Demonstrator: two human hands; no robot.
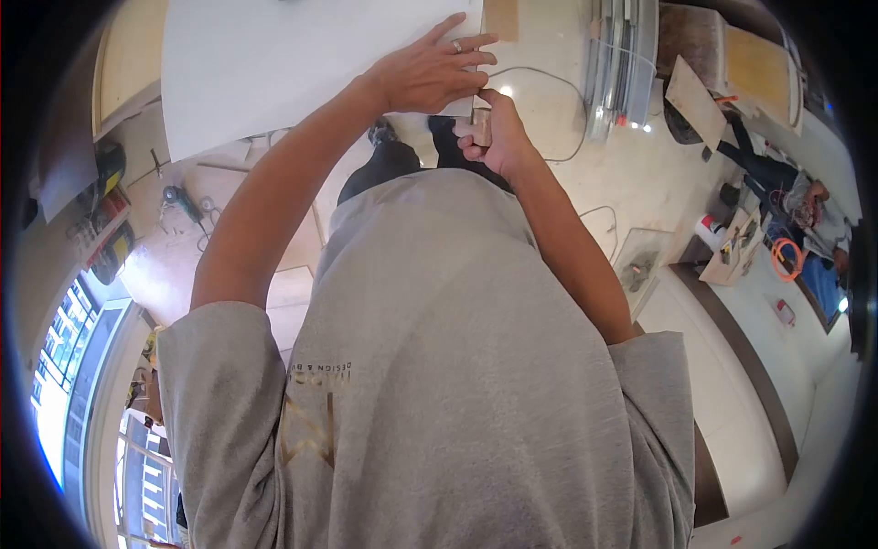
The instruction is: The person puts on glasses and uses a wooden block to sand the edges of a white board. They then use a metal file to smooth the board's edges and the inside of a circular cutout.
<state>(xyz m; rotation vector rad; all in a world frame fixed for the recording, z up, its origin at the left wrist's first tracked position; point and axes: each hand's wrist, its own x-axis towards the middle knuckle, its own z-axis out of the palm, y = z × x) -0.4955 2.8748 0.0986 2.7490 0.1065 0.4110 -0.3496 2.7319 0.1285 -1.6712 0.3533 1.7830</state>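
Now, right hand [498, 137]: fist closed round a wooden block [481, 126], at 12 o'clock.
Left hand [430, 73]: fingers stretched flat, pressing the white board [274, 64] near its corner, just beyond the block.
Board: spans 10 to 12 o'clock; block touches its near edge.
Floor [567, 192]: power tool [183, 203] at 9 o'clock, cable [560, 84] at 1 o'clock.

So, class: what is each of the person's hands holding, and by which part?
Left hand presses the white board near its corner; right hand grips a small wooden block by its lower end, at that board's edge.
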